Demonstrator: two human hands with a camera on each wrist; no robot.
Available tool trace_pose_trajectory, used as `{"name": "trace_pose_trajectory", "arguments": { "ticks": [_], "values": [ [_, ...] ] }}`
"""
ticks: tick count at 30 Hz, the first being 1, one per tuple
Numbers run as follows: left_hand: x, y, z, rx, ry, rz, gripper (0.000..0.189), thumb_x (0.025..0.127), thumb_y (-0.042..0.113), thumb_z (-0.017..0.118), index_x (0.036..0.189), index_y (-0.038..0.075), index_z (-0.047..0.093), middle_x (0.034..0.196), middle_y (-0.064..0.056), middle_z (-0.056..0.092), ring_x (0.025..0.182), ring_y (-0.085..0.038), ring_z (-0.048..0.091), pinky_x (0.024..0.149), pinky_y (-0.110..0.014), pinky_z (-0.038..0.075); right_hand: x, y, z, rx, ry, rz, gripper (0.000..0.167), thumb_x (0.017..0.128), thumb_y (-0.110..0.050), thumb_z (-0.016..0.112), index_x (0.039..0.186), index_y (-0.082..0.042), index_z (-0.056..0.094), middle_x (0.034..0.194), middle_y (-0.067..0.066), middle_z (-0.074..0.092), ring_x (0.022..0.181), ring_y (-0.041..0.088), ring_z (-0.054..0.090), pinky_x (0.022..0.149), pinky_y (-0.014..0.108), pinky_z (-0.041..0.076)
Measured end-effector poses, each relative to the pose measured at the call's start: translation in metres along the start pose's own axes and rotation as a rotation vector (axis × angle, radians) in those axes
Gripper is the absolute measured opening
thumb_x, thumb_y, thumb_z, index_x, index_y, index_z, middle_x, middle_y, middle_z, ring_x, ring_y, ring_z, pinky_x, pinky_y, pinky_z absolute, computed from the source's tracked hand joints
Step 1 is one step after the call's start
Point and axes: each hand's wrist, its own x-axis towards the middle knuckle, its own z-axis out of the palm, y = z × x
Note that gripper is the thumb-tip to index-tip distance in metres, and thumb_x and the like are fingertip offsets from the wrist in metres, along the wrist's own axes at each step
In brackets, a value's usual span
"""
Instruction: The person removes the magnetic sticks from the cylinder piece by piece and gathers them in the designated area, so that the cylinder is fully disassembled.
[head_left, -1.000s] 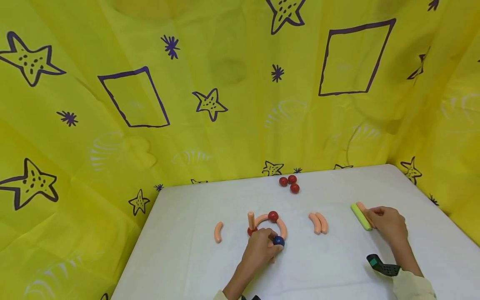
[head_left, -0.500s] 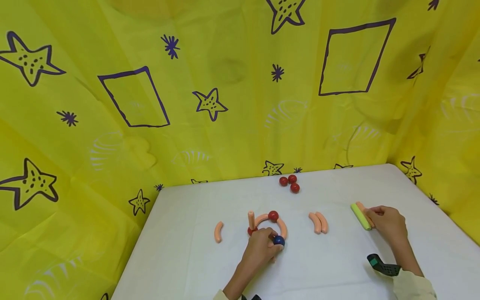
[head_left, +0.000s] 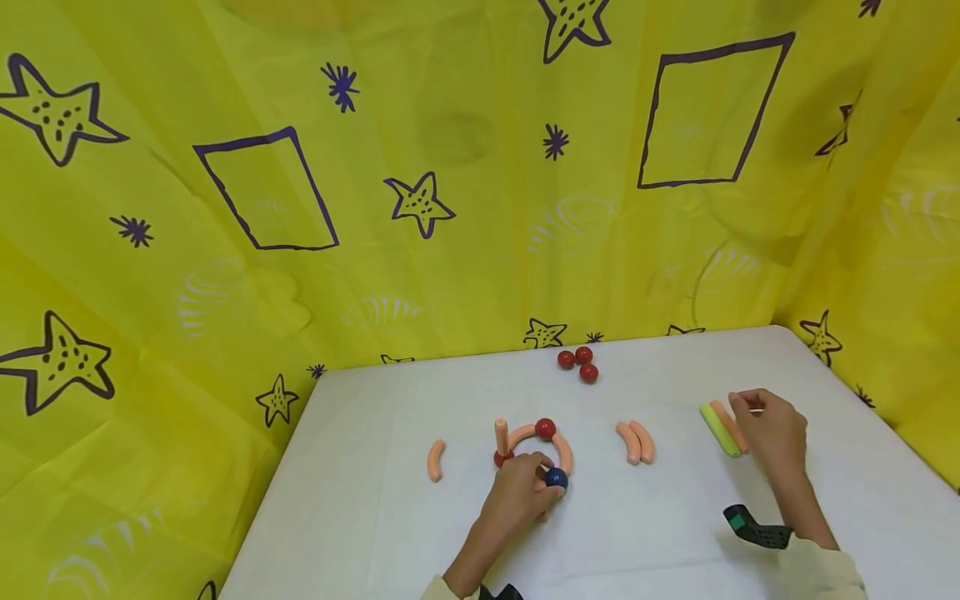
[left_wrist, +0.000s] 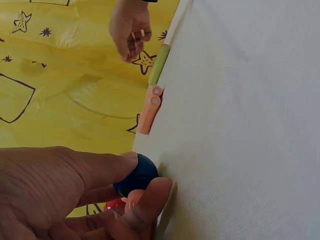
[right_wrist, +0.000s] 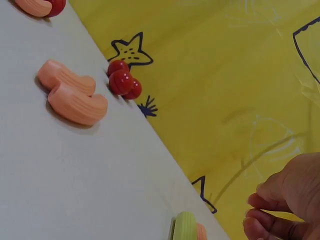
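Note:
In the head view my left hand (head_left: 517,492) pinches a blue ball (head_left: 556,478) between thumb and fingers, at the near right of a ring of curved orange sticks (head_left: 563,453) and red balls (head_left: 545,428). One orange stick (head_left: 502,437) stands upright on the ring's left red ball (head_left: 503,458). Part of the ring is hidden by the hand. My right hand (head_left: 776,429), fingers loosely curled and holding nothing, hovers just above a straight orange stick (head_left: 728,425), which lies alongside a yellow-green stick (head_left: 719,430). The left wrist view shows the blue ball (left_wrist: 142,174) at the fingertips.
Two curved orange sticks (head_left: 635,442) lie side by side between the hands. A single curved orange stick (head_left: 436,460) is left of the ring. Three loose red balls (head_left: 582,364) sit near the white table's (head_left: 375,417) back edge, before a yellow curtain (head_left: 480,267).
My right hand has let go of the straight orange stick and risen slightly away from it; the stick stays beside the yellow-green one. The left hand keeps its pinch on the blue ball.

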Motion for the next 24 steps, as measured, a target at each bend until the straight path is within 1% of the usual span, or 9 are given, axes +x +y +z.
{"name": "trace_pose_trajectory", "arguments": {
  "ticks": [2, 6, 10, 11, 14, 18, 21, 23, 24],
  "values": [
    [0.000, 0.000, -0.001, 0.036, 0.007, 0.011, 0.031, 0.083, 0.016, 0.078, 0.108, 0.001, 0.068, 0.094, -0.009, 0.071, 0.048, 0.002, 0.052, 0.049, -0.017, 0.045, -0.003, -0.010, 0.002, 0.012, 0.043, -0.091, 0.035, 0.099, -0.024, 0.054, 0.105, 0.009, 0.064, 0.102, 0.031, 0.065, 0.089, 0.041, 0.062, 0.054, 0.016, 0.040],
    [-0.002, 0.001, -0.004, 0.160, 0.049, 0.079, 0.029, 0.082, 0.020, 0.078, 0.106, 0.005, 0.071, 0.094, -0.006, 0.069, 0.069, -0.002, 0.054, 0.061, -0.016, 0.046, -0.012, -0.033, 0.009, 0.036, 0.107, -0.280, 0.026, 0.096, -0.018, 0.059, 0.099, 0.007, 0.067, 0.092, 0.025, 0.066, 0.082, 0.035, 0.063, 0.057, 0.013, 0.039],
    [-0.007, 0.009, -0.010, 0.240, 0.115, 0.146, 0.026, 0.085, 0.024, 0.076, 0.105, 0.010, 0.071, 0.099, -0.002, 0.067, 0.084, -0.006, 0.056, 0.070, -0.017, 0.047, -0.024, -0.053, 0.022, 0.078, 0.107, -0.413, 0.017, 0.093, -0.012, 0.064, 0.095, 0.004, 0.069, 0.087, 0.018, 0.067, 0.075, 0.024, 0.062, 0.057, 0.016, 0.042],
    [-0.009, 0.012, -0.012, 0.237, 0.136, 0.170, 0.024, 0.085, 0.024, 0.075, 0.105, 0.011, 0.071, 0.101, -0.001, 0.067, 0.086, -0.006, 0.057, 0.070, -0.017, 0.047, -0.027, -0.058, 0.027, 0.086, 0.093, -0.435, 0.015, 0.092, -0.011, 0.065, 0.095, 0.003, 0.069, 0.087, 0.017, 0.067, 0.075, 0.022, 0.061, 0.057, 0.016, 0.043],
    [-0.014, 0.021, -0.022, 0.192, 0.228, 0.267, 0.018, 0.089, 0.021, 0.071, 0.104, 0.011, 0.069, 0.099, 0.000, 0.066, 0.075, -0.002, 0.056, 0.065, -0.013, 0.047, -0.037, -0.072, 0.042, 0.102, 0.025, -0.481, 0.010, 0.091, -0.008, 0.067, 0.096, 0.001, 0.069, 0.087, 0.013, 0.068, 0.077, 0.021, 0.061, 0.059, 0.019, 0.044],
    [-0.018, 0.029, -0.044, 0.096, 0.422, 0.392, 0.021, 0.090, 0.017, 0.069, 0.110, 0.009, 0.064, 0.089, -0.001, 0.059, 0.059, 0.000, 0.045, 0.053, -0.010, 0.041, -0.050, -0.095, 0.061, 0.102, -0.133, -0.488, 0.013, 0.092, -0.012, 0.067, 0.102, -0.003, 0.068, 0.090, 0.007, 0.068, 0.085, 0.021, 0.061, 0.065, 0.022, 0.047],
    [-0.019, 0.027, -0.062, 0.031, 0.547, 0.386, 0.035, 0.089, 0.020, 0.072, 0.119, 0.008, 0.058, 0.091, -0.005, 0.055, 0.062, -0.003, 0.046, 0.053, -0.013, 0.041, -0.058, -0.111, 0.073, 0.100, -0.225, -0.527, 0.014, 0.092, -0.015, 0.067, 0.104, -0.007, 0.068, 0.092, 0.003, 0.067, 0.086, 0.017, 0.060, 0.067, 0.023, 0.049],
    [-0.017, 0.020, -0.075, 0.013, 0.574, 0.340, 0.048, 0.087, 0.025, 0.074, 0.127, 0.008, 0.053, 0.099, -0.008, 0.054, 0.069, -0.007, 0.049, 0.058, -0.017, 0.042, -0.063, -0.120, 0.079, 0.109, -0.270, -0.569, 0.015, 0.092, -0.016, 0.068, 0.105, -0.009, 0.068, 0.092, 0.000, 0.066, 0.085, 0.014, 0.059, 0.067, 0.023, 0.050],
    [-0.016, 0.016, -0.080, -0.001, 0.564, 0.312, 0.055, 0.086, 0.028, 0.075, 0.131, 0.009, 0.051, 0.104, -0.010, 0.054, 0.074, -0.009, 0.051, 0.061, -0.019, 0.044, -0.065, -0.124, 0.083, 0.116, -0.288, -0.600, 0.016, 0.091, -0.016, 0.069, 0.105, -0.009, 0.067, 0.092, 0.000, 0.067, 0.084, 0.013, 0.058, 0.066, 0.023, 0.050]
  ]
}}
